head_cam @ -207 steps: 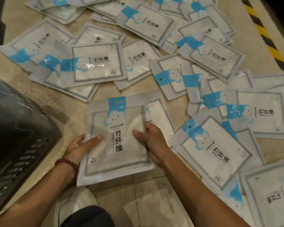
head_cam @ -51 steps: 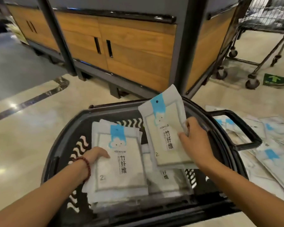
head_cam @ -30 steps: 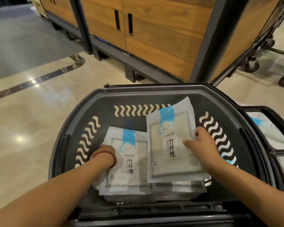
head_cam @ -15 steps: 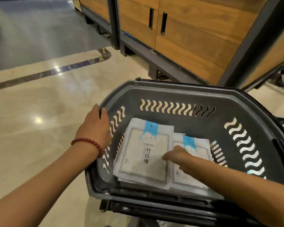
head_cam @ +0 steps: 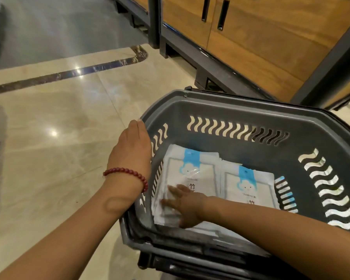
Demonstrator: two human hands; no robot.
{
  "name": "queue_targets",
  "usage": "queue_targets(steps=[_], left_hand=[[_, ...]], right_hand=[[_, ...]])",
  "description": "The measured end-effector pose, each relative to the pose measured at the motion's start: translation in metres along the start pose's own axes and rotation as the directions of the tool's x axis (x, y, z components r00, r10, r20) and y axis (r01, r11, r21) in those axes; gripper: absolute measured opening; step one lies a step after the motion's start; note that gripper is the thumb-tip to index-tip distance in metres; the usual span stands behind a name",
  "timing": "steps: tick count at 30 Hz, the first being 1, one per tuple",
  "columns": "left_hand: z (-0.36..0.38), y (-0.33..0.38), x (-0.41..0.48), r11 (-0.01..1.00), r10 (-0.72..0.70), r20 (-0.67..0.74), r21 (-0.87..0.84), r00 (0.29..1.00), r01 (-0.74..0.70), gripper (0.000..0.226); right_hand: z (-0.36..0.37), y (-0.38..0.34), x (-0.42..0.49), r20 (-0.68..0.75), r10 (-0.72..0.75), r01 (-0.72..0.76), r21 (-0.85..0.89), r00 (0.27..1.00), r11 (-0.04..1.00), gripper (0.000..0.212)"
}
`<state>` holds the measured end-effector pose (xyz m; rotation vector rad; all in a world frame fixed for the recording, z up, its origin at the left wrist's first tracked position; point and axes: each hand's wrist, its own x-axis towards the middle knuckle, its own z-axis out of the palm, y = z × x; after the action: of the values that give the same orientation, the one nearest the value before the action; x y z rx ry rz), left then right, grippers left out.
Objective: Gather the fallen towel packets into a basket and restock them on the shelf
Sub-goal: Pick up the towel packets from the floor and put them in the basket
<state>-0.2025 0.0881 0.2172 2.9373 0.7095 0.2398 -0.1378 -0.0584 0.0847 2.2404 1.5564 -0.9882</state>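
A dark grey plastic basket (head_cam: 240, 110) with wavy slots stands on the floor in front of me. Inside lie two side-by-side stacks of white towel packets with blue cloud labels, the left stack (head_cam: 192, 170) and the right stack (head_cam: 249, 184). My left hand (head_cam: 132, 150), with a red bead bracelet on the wrist, rests over the basket's left rim, fingers hidden on the outer side. My right hand (head_cam: 185, 205) lies inside the basket with fingers spread flat on the near end of the left stack.
A shelf unit (head_cam: 261, 37) with wooden cabinet doors and a dark metal frame stands just behind the basket. Polished beige floor tiles (head_cam: 59, 148) with a dark inlay strip spread to the left. A dark object shows at the far left edge.
My right hand has slid from the right stack onto the near end of the left stack. My left hand stays on the basket's left rim. The view has shifted a little leftward.
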Motion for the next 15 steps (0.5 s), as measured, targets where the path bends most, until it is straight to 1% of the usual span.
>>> queue_targets(steps=[2,5,7,9,12,15], left_hand=[[0.0,0.0,0.0,1.0,0.0,-0.003,-0.011,1.0,0.0,0.056],[0.001,0.0,0.001,1.0,-0.007,0.002,-0.024,1.0,0.007,0.055],[0.002,-0.001,0.003,0.999,-0.01,0.008,-0.03,1.0,0.01,0.053],[0.003,-0.003,0.004,0.999,-0.013,0.026,-0.05,1.0,0.014,0.053],[0.005,-0.007,0.005,0.999,-0.018,0.082,-0.039,0.996,0.021,0.062],[0.0,-0.008,0.004,1.0,-0.014,0.127,-0.01,0.992,0.016,0.068]], right_hand=[[0.005,0.001,0.005,0.047,-0.017,0.019,-0.036,0.999,0.999,0.09],[-0.002,0.003,0.012,0.096,-0.002,0.002,0.002,0.995,1.0,0.088],[-0.014,0.005,0.013,0.101,-0.001,-0.003,0.04,0.995,0.999,0.081],[-0.027,0.004,0.007,0.074,0.004,-0.012,0.113,0.997,0.994,0.069],[-0.047,0.003,-0.021,0.001,0.091,-0.088,0.281,0.996,0.956,0.053],[-0.056,0.002,-0.077,-0.132,0.151,-0.088,0.394,0.98,0.915,0.045]])
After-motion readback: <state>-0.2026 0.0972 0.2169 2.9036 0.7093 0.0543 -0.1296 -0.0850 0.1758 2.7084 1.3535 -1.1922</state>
